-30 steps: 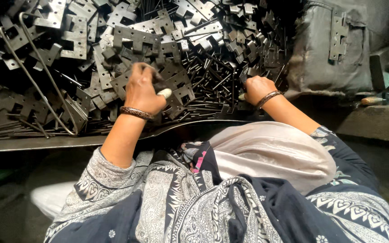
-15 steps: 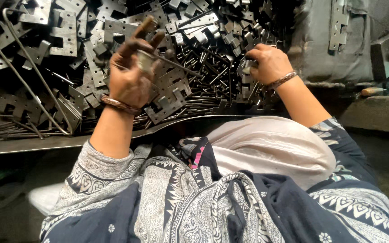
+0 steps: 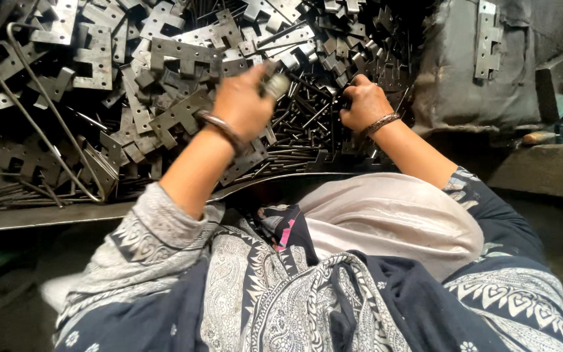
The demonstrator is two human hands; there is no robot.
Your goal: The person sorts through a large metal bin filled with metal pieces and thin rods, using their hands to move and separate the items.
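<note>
Grey stamped-metal brackets (image 3: pixel 177 114) heaping on table (image 3: pixel 47 218); left hand (image 3: pixel 245 104) pinching small pale piece (image 3: pixel 276 85), lifting clear; right hand (image 3: pixel 363 104) gripping thin rods (image 3: pixel 307 130), steadying them.

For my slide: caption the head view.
Left hand lifts a small metal piece over stamped metal brackets; right hand grips rods.

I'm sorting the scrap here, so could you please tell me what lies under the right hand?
The right hand rests closed on a heap of thin dark metal rods, with flat notched plates beside them. Whatever its fingers grip is covered by the hand.
</note>
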